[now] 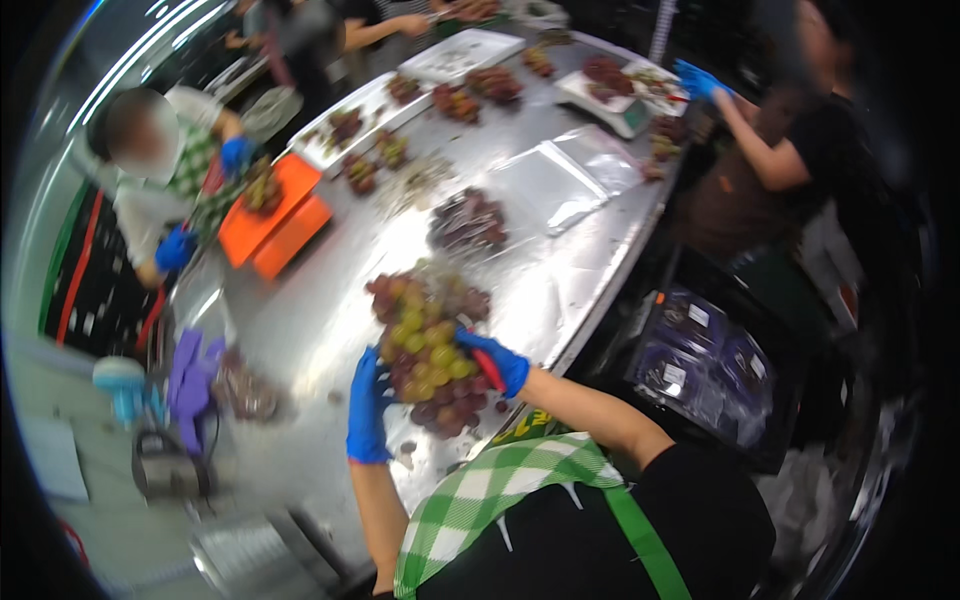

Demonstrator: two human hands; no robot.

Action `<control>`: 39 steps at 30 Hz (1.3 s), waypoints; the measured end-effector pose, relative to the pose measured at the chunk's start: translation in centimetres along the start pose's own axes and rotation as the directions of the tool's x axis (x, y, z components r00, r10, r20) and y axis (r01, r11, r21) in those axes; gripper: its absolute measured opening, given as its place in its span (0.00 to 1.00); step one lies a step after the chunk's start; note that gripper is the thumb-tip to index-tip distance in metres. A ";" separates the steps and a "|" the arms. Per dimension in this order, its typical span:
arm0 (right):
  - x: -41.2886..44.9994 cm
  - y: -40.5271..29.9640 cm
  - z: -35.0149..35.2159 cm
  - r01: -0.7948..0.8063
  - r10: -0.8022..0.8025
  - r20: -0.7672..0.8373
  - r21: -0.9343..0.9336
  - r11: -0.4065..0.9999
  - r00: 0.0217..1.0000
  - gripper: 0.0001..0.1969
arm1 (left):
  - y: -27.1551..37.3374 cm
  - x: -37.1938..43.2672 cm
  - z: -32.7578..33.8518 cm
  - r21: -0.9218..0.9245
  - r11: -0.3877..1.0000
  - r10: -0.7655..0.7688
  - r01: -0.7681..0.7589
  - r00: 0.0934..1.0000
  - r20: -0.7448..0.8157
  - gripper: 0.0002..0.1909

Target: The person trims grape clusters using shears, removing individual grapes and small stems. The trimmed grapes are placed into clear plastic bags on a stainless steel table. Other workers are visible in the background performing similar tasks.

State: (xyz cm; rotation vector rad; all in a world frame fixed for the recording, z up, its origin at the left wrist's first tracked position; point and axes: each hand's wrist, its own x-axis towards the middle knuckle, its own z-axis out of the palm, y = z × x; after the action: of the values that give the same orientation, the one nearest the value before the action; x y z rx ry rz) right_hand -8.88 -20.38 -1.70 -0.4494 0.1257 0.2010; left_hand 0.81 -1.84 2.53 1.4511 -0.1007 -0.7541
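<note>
A large bunch of grapes point(427, 352), mixed yellow-green and reddish purple, is before me above the steel table point(315, 330). My left hand point(367, 412), in a blue glove, holds the bunch from its left side, its fingers partly hidden by the grapes. At the right side of the bunch is my right hand point(506, 364), also gloved in blue, gripping a red-handled tool point(486, 367). The working end of that tool is hidden. Just beyond the bunch lies a clear plastic bag of dark grapes point(469, 221).
An orange scale point(274, 214) stands left, by a co-worker in blue gloves. White trays point(461, 56), loose bunches point(456, 101) and a white scale point(604, 94) sit farther back. Flat clear bags point(551, 180) lie mid-table. A black crate point(637, 409) at right contains several purple packages point(682, 326).
</note>
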 end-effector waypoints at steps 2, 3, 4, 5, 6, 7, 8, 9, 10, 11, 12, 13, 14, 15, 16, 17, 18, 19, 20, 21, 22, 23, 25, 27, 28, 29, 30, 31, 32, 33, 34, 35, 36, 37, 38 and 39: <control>0.1 0.6 0.4 0.053 -0.056 -0.056 -0.052 0.997 0.997 0.28 | -0.2 0.2 0.0 -0.244 0.969 -0.035 0.032 0.999 -0.010 0.30; 0.0 0.4 1.9 0.026 -0.026 -0.008 -0.027 0.999 1.000 0.27 | -2.8 1.3 -1.0 -0.323 0.943 0.106 -0.081 0.993 0.058 0.31; -0.1 0.8 2.0 -0.015 0.015 -0.002 0.023 1.000 1.000 0.25 | -2.3 0.5 0.3 -0.522 0.853 0.112 -0.022 0.984 0.142 0.34; 0.1 0.9 2.2 -0.043 0.042 0.012 0.063 0.997 0.999 0.24 | -3.1 0.5 0.2 -0.723 0.670 0.088 0.172 0.948 0.307 0.35; 0.2 1.1 3.0 -0.050 0.050 -0.008 0.018 0.999 0.999 0.24 | -1.7 -1.3 2.1 -0.766 0.628 0.161 0.134 0.941 0.297 0.35; 0.1 1.0 3.8 -0.049 0.048 -0.034 -0.031 0.998 0.998 0.24 | -1.1 -2.1 2.8 -0.793 0.590 0.131 0.149 0.952 0.276 0.36; 0.3 1.2 4.3 -0.038 0.036 -0.026 -0.094 0.995 0.999 0.23 | -1.8 -2.2 2.5 -0.839 0.533 0.271 0.110 0.917 0.292 0.32; 0.4 0.8 4.8 -0.068 0.063 -0.031 -0.207 0.976 0.998 0.23 | -2.5 -2.3 2.4 -0.881 0.463 0.408 0.093 0.861 0.305 0.28; 0.6 0.4 5.3 -0.096 0.088 -0.038 -0.317 0.943 0.995 0.23 | -3.1 -2.4 2.2 -0.890 0.446 0.458 0.096 0.830 0.319 0.28; 1.0 0.1 5.8 -0.120 0.110 -0.046 -0.424 0.898 0.993 0.22 | -3.4 -2.4 2.0 -0.892 0.445 0.476 0.081 0.823 0.312 0.28; 1.4 0.0 6.2 -0.079 0.063 -0.047 -0.546 0.834 0.997 0.25 | -3.7 -2.4 1.9 -0.893 0.447 0.473 0.054 0.833 0.287 0.28; 1.6 0.2 6.1 -0.064 -0.009 -0.099 -0.701 0.710 0.995 0.26 | -3.7 -2.3 1.8 -0.888 0.459 0.464 0.006 0.851 0.246 0.28; 1.8 0.4 5.8 -0.059 -0.091 -0.132 -0.829 0.557 0.987 0.27 | -3.9 -2.6 2.0 -0.878 0.475 0.449 -0.051 0.873 0.193 0.28; 2.0 0.5 5.8 -0.062 -0.186 -0.141 -0.923 0.379 0.972 0.28 | -3.1 -2.8 2.3 -0.848 0.512 0.430 -0.137 0.895 0.115 0.29; 1.4 -0.3 9.0 -0.022 -0.310 -0.083 -0.980 0.196 0.947 0.26 | -2.1 -3.1 2.6 -0.805 0.550 0.419 -0.223 0.907 0.035 0.29; 1.6 -0.8 10.5 0.055 -0.332 0.030 -0.996 0.065 0.943 0.26 | -1.2 -3.5 2.6 -0.762 0.581 0.412 -0.287 0.911 -0.029 0.29; 1.4 -1.6 11.3 0.115 -0.367 0.135 -0.990 -0.077 0.920 0.26 | -1.0 -3.4 3.0 -0.750 0.595 0.401 -0.288 0.915 -0.034 0.29; 1.6 -2.0 11.7 0.169 -0.372 0.239 -0.963 -0.211 0.897 0.26 | -0.8 -3.5 3.2 -0.755 0.594 0.380 -0.278 0.924 -0.042 0.29; 2.1 -2.2 11.6 0.227 -0.360 0.304 -0.943 -0.241 0.882 0.24 | -1.4 -3.7 3.0 -0.819 0.545 0.344 -0.180 0.939 0.023 0.28; 2.7 -2.4 12.1 0.294 -0.273 0.374 -0.910 -0.292 0.887 0.23 | -1.9 -4.0 2.8 -0.868 0.489 0.306 -0.085 0.949 0.079 0.28; 3.3 -2.8 12.9 0.362 -0.182 0.438 -0.869 -0.336 0.881 0.23 | -2.6 -3.9 2.3 -0.904 0.427 0.280 0.010 0.949 0.143 0.27; 4.0 -3.1 13.4 0.431 -0.088 0.494 -0.822 -0.373 0.865 0.23 | -3.4 -3.8 2.0 -0.927 0.360 0.259 0.107 0.943 0.209 0.26; 5.5 -3.6 14.0 0.517 0.152 0.518 -0.693 -0.502 0.842 0.21 | -5.5 -2.6 1.8 -0.903 0.419 0.245 0.094 0.946 0.212 0.26; 6.1 -3.9 15.2 0.502 0.338 0.375 -0.562 -0.658 0.863 0.19 | -6.6 -2.3 1.1 -0.877 0.443 0.299 0.184 0.892 0.338 0.26; 6.4 -3.8 15.3 0.484 0.390 0.288 -0.538 -0.690 0.875 0.20 | -6.7 -2.3 1.1 -0.869 0.466 0.195 0.165 0.939 0.283 0.27; 6.5 -3.8 15.1 0.495 0.394 0.299 -0.508 -0.705 0.869 0.22 | -6.7 -2.3 1.1 -0.865 0.474 0.177 0.166 0.944 0.279 0.28; 6.6 -3.8 14.7 0.504 0.401 0.307 -0.476 -0.721 0.863 0.24 | -6.5 -2.6 1.2 -0.861 0.480 0.160 0.168 0.948 0.274 0.28; 6.8 -3.6 14.2 0.513 0.408 0.315 -0.444 -0.735 0.857 0.26 | -6.4 -2.6 1.3 -0.857 0.486 0.143 0.170 0.952 0.270 0.29; 7.2 -3.3 13.0 0.536 0.414 0.352 -0.404 -0.742 0.839 0.26 | -6.8 -2.4 1.3 -0.865 0.475 0.090 0.161 0.969 0.229 0.28; 7.5 -3.1 12.4 0.529 0.411 0.345 -0.409 -0.744 0.844 0.26 | -6.8 -2.4 1.3 -0.867 0.472 0.096 0.158 0.969 0.229 0.28; 7.7 -2.8 12.0 0.522 0.407 0.338 -0.414 -0.746 0.849 0.26 | -6.9 -2.5 1.3 -0.869 0.469 0.101 0.157 0.968 0.229 0.28; 7.8 -2.8 11.8 0.514 0.402 0.331 -0.419 -0.748 0.854 0.25 | -6.9 -2.5 1.4 -0.870 0.467 0.106 0.156 0.967 0.230 0.28; 7.9 -2.8 12.2 0.483 0.406 0.262 -0.454 -0.749 0.876 0.24 | -6.9 -2.5 1.3 -0.871 0.460 0.126 0.172 0.958 0.256 0.28; 8.1 -2.9 12.9 0.448 0.409 0.191 -0.486 -0.751 0.892 0.24 | -6.8 -2.6 1.3 -0.871 0.453 0.145 0.190 0.948 0.282 0.27; 8.1 -3.0 13.5 0.410 0.411 0.118 -0.515 -0.753 0.904 0.23 | -6.8 -2.6 1.3 -0.870 0.447 0.164 0.208 0.937 0.308 0.27; 8.1 -3.1 14.1 0.385 0.402 0.090 -0.531 -0.755 0.911 0.22 | -6.7 -2.5 1.2 -0.875 0.448 0.160 0.186 0.946 0.283 0.27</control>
State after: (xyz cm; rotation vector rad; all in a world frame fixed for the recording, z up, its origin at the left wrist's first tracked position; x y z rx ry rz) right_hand 0.79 -15.53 10.81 -2.8414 -0.8276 0.4413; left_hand -4.45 -1.14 -2.50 0.2614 0.0660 -0.8615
